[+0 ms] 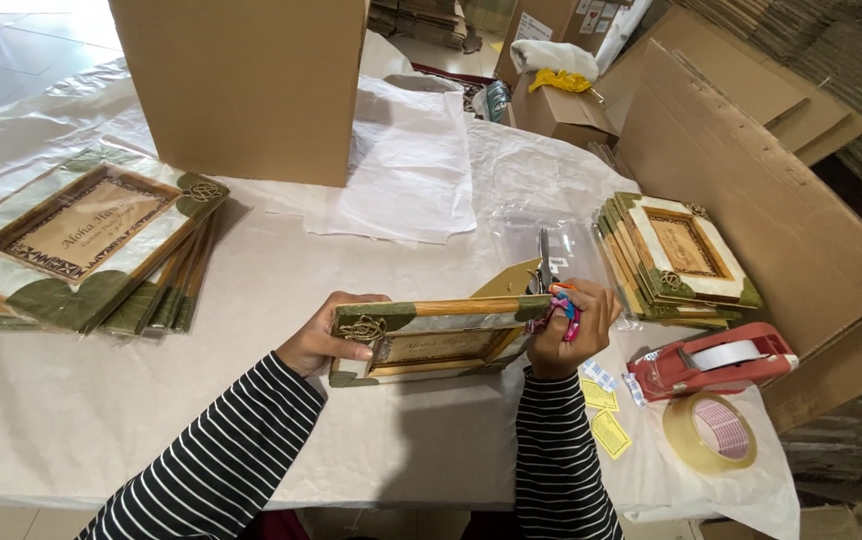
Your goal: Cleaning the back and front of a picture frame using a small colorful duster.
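My left hand (323,338) grips the left end of a decorated picture frame (431,345), which has green leaf corners and wooden edges and stands tilted on the table. At the frame's right end my right hand (569,330) holds a pair of scissors (545,262) with colourful handles, blades pointing up. The frame's cardboard back stand (509,281) sticks up beside the scissors.
A stack of similar frames (81,245) lies at the left, another stack (676,260) at the right. A red tape dispenser (711,360), a tape roll (709,432) and small yellow stickers (606,415) lie right of my right arm. A large cardboard box (241,90) stands behind.
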